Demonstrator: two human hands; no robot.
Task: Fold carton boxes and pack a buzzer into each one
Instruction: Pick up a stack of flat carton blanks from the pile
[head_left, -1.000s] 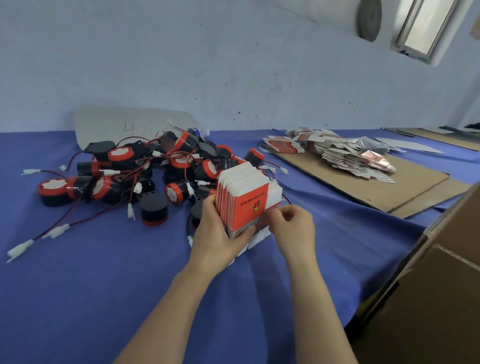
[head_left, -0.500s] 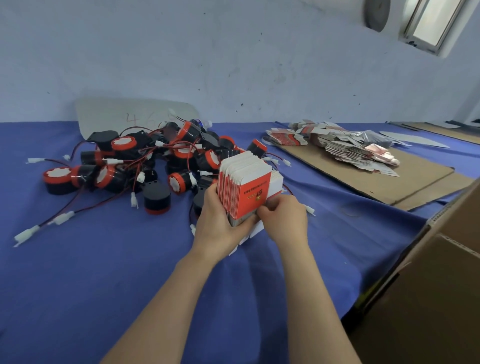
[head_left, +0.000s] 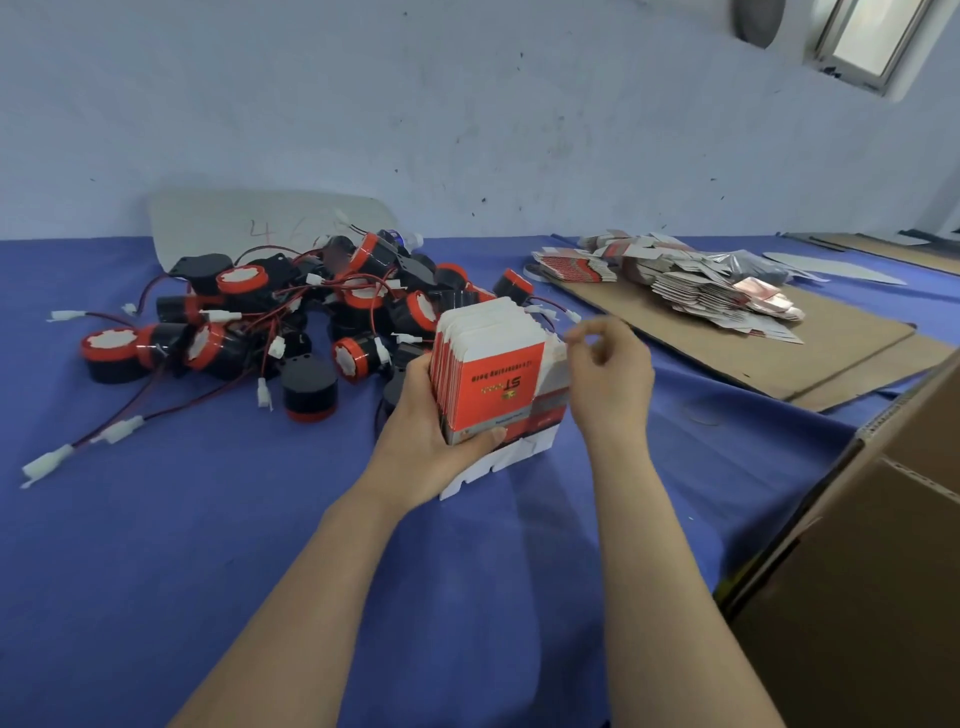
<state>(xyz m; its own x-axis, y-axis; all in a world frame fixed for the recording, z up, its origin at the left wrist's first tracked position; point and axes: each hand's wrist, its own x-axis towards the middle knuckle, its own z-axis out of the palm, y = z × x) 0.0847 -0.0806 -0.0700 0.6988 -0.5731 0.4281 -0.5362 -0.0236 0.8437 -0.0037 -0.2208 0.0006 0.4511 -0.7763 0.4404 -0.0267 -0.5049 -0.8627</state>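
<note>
My left hand (head_left: 421, 436) grips a stack of flat red-and-white cartons (head_left: 493, 374), which stands on edge on the blue table (head_left: 156, 545). My right hand (head_left: 608, 379) is beside the stack's upper right corner with its fingers curled. Its fingertips are at the corner, and I cannot tell whether they pinch a carton. Behind and to the left of the stack lies a heap of black-and-red buzzers (head_left: 291, 312) with red wires and white plugs. One buzzer (head_left: 309, 387) stands apart at the front of the heap.
At the back right, a loose pile of flat cartons (head_left: 696, 283) lies on a brown cardboard sheet (head_left: 779, 353). A large brown cardboard box (head_left: 883, 571) stands at the table's right edge. A pale board (head_left: 249, 223) leans on the wall behind the buzzers.
My right hand has left the lower right of the front carton and risen to the stack's upper right corner. My left hand keeps its grip on the stack.
</note>
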